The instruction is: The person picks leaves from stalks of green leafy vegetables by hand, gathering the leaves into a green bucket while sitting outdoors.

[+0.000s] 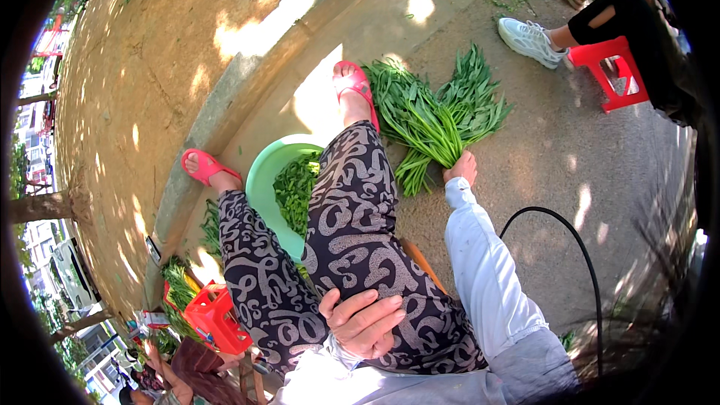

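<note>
The right hand [462, 169] is touching the stem end of the leafy greens [441, 118], which are lying on the ground [536, 172] at its eleven o'clock; whether its fingers are gripping, I cannot tell; at seven o'clock the left hand [364, 322] is hanging over patterned trousers [352, 202], fingers half curled, their hold unclear; at nine o'clock a green basin [262, 172] is holding leaves [295, 189].

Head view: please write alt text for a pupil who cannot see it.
The right hand is at the stems of leafy greens on the ground; the left hand is over patterned trousers. A pale green basin of leaves stands between the legs.
</note>
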`<state>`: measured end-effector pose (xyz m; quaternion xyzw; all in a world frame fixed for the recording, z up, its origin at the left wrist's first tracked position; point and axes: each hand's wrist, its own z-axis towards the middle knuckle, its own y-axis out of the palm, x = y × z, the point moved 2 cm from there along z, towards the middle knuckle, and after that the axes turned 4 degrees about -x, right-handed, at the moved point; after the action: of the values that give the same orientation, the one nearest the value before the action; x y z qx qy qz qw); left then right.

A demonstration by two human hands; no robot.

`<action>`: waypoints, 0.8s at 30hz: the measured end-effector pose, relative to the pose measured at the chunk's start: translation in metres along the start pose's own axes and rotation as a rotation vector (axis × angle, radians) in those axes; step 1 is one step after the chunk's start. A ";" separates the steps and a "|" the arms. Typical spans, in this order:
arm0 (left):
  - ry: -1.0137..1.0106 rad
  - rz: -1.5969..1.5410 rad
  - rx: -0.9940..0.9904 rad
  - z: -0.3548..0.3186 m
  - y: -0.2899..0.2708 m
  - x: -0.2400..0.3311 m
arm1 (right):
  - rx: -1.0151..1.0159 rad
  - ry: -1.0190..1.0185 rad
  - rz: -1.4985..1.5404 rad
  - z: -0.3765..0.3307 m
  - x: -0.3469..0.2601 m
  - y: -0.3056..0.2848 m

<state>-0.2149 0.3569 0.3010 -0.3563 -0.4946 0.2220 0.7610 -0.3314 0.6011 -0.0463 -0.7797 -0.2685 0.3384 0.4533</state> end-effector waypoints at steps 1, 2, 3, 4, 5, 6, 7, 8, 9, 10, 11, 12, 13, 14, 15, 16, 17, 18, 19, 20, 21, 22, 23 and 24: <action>-0.008 0.001 -0.013 -0.001 0.000 0.000 | -0.009 0.006 -0.007 0.001 0.002 0.003; -0.024 -0.007 -0.006 -0.002 0.000 0.001 | -0.019 0.012 -0.015 0.002 0.002 0.004; -0.018 -0.011 0.002 -0.001 0.001 0.001 | -0.028 0.018 -0.022 0.003 0.002 0.005; -0.011 -0.016 0.010 0.000 0.001 0.000 | -0.041 0.025 -0.025 0.003 0.002 0.006; -0.005 -0.019 0.021 0.000 0.001 0.000 | -0.052 0.028 -0.027 0.002 0.000 0.004; -0.007 -0.019 0.008 0.001 0.000 0.000 | -0.063 0.031 -0.030 0.002 -0.002 0.002; -0.011 -0.020 0.009 0.000 0.000 0.000 | -0.080 0.035 -0.039 0.002 -0.004 0.000; -0.013 -0.022 0.010 0.000 0.000 0.000 | -0.095 0.041 -0.048 0.004 -0.004 -0.002; -0.015 -0.025 0.012 0.000 0.000 0.000 | -0.109 0.047 -0.057 0.005 -0.004 -0.003; -0.057 -0.029 0.021 0.001 -0.001 0.001 | -0.128 0.062 -0.066 0.008 -0.004 -0.005; -0.039 -0.028 0.031 0.001 0.000 0.001 | -0.147 0.077 -0.075 0.011 -0.004 -0.008; -0.021 -0.027 0.042 0.000 0.002 0.001 | -0.165 0.091 -0.084 0.013 -0.005 -0.009; -0.002 -0.026 0.053 0.000 0.003 0.001 | -0.165 0.091 -0.090 0.013 -0.005 -0.011; 0.003 -0.014 0.045 0.001 0.001 0.001 | -0.165 0.087 -0.095 0.012 -0.007 -0.015; 0.008 -0.015 0.055 0.000 0.002 0.001 | -0.164 0.084 -0.100 0.012 -0.009 -0.020; 0.014 -0.016 0.066 -0.001 0.002 0.000 | -0.192 0.106 -0.096 0.011 -0.011 -0.024; 0.022 -0.016 0.078 -0.001 0.002 0.000 | -0.217 0.128 -0.089 0.011 -0.014 -0.029; 0.019 -0.014 0.075 -0.001 0.001 0.001 | -0.242 0.149 -0.083 0.011 -0.017 -0.035; 0.016 -0.011 0.072 0.000 -0.001 0.003 | -0.252 0.164 -0.074 0.011 -0.020 -0.041; 0.020 -0.004 0.089 -0.002 -0.001 0.003 | -0.263 0.177 -0.064 0.011 -0.023 -0.047; 0.025 0.004 0.107 -0.004 -0.001 0.003 | -0.273 0.190 -0.055 0.010 -0.026 -0.051; 0.042 -0.011 0.159 -0.004 0.001 0.002 | -0.262 0.199 -0.033 0.009 -0.030 -0.056; 0.033 0.013 0.159 -0.005 0.000 0.003 | -0.251 0.208 -0.012 0.007 -0.034 -0.060; 0.036 0.008 0.150 -0.004 0.000 0.003 | -0.231 0.225 0.010 0.007 -0.034 -0.066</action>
<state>-0.2098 0.3576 0.3021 -0.3039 -0.4614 0.2550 0.7935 -0.3654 0.6096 0.0189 -0.8610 -0.2494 0.2178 0.3862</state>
